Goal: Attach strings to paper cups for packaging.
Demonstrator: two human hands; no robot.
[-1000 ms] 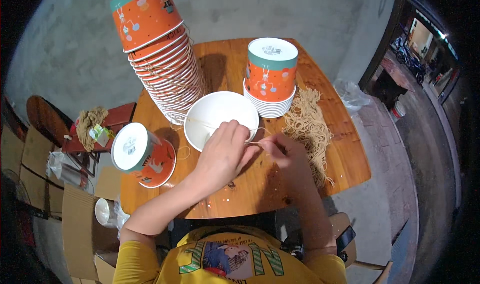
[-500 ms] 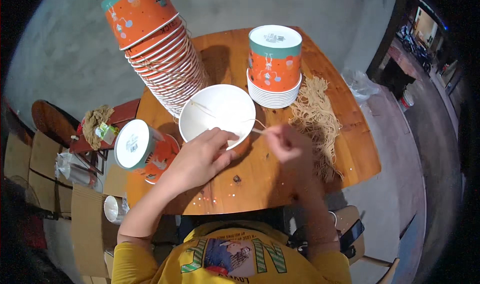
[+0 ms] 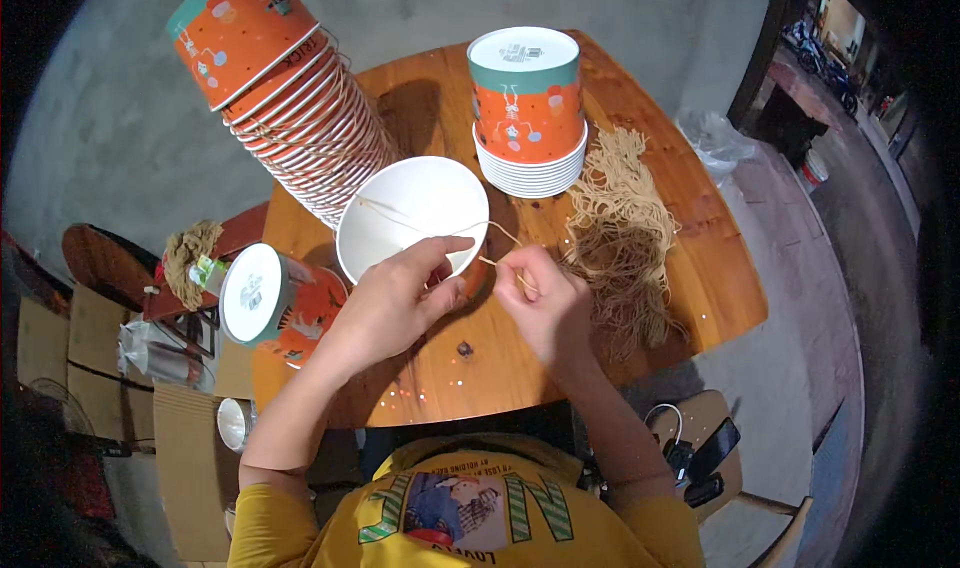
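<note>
A white-lined paper bucket [image 3: 415, 208] stands tilted on the wooden table with its mouth toward me. My left hand [image 3: 395, 303] is closed over its near rim, fingers reaching inside and thumb outside. Just right of the rim, my right hand [image 3: 548, 303] pinches a thin beige cord [image 3: 500, 228]. That cord runs between the bucket's right side and my fingers, with a loop above the hand. Another stretch of cord crosses the bucket's inner left wall. My left fingertips are partly hidden inside the bucket.
A tall leaning stack of orange buckets [image 3: 310, 133] rises at the back left. Upside-down buckets [image 3: 525, 118] stand at the back right, another orange bucket [image 3: 310, 313] at the left. Loose cords [image 3: 625, 238] lie in a heap on the right of the table [image 3: 715, 298].
My right hand, blurred before, now shows clearly, slightly left and lower, with the cord looped above it. My left hand keeps its hold on the rim. The whole view has shifted slightly.
</note>
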